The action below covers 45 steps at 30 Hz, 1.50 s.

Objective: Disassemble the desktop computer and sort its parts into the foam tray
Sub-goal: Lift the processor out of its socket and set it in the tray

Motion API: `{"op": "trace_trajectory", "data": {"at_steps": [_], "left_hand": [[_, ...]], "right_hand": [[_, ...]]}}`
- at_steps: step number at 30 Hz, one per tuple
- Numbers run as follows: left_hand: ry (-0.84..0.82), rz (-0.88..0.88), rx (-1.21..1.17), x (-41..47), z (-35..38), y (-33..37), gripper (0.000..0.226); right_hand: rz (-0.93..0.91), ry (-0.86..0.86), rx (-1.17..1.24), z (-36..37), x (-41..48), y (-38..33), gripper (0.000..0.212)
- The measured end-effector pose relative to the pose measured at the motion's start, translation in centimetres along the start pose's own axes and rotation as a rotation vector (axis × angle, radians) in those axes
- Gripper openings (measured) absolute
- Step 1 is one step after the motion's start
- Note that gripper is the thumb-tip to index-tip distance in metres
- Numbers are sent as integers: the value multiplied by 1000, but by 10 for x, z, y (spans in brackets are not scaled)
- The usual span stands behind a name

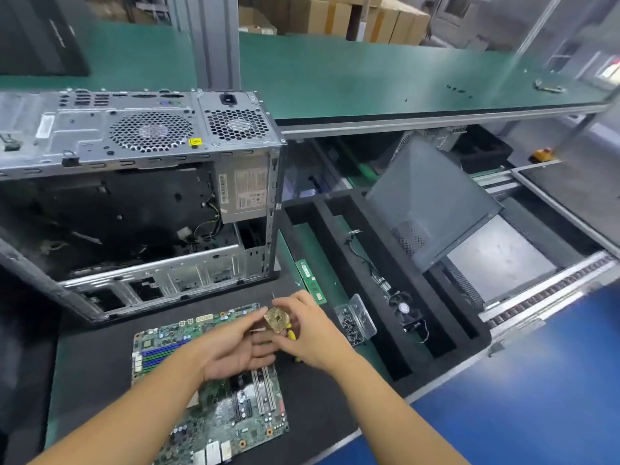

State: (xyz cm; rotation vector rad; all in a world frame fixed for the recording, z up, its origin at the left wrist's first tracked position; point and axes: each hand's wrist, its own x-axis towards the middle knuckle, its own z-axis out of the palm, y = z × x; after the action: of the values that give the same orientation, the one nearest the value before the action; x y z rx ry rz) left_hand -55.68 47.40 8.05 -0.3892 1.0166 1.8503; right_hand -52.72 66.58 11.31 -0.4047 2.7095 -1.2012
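Head view: right fingers (pixel 285 302) pinch the CPU (pixel 276 318), gold face up, with a yellow tool (pixel 291 333) tucked in the right hand (pixel 313 337). The left hand (pixel 235 350) lies palm-up beneath, fingers straight, thumb touching the chip's edge. The CPU is held above the board's (pixel 235 417) far right corner. Behind the board stands the case (pixel 134 146); right of it, the tray (pixel 466 327) holds a fan (pixel 404 308).

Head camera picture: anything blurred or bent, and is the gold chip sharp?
Head view: wide-angle bending curves the grey metal computer case and the long green bench; corners smear soft; the gold square processor chip looks fairly sharp; light even, no harsh glare.
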Motion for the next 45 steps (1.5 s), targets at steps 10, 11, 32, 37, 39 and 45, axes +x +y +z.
{"op": "trace_trajectory", "data": {"at_steps": [10, 11, 32, 37, 39, 45], "left_hand": [[46, 3, 57, 41, 18, 31, 47], [57, 14, 65, 46, 19, 35, 51], [390, 236, 516, 41, -15, 61, 35], [399, 237, 594, 31, -19, 61, 35], [412, 244, 633, 24, -24, 64, 33], [589, 268, 862, -16, -59, 67, 26]], "right_hand": [[152, 197, 184, -13, 31, 22, 42], [172, 211, 168, -14, 38, 25, 43], [519, 360, -365, 10, 205, 106, 20], [485, 348, -353, 6, 202, 99, 33], [461, 382, -367, 5, 194, 89, 37], [373, 471, -212, 16, 148, 45, 6]]}}
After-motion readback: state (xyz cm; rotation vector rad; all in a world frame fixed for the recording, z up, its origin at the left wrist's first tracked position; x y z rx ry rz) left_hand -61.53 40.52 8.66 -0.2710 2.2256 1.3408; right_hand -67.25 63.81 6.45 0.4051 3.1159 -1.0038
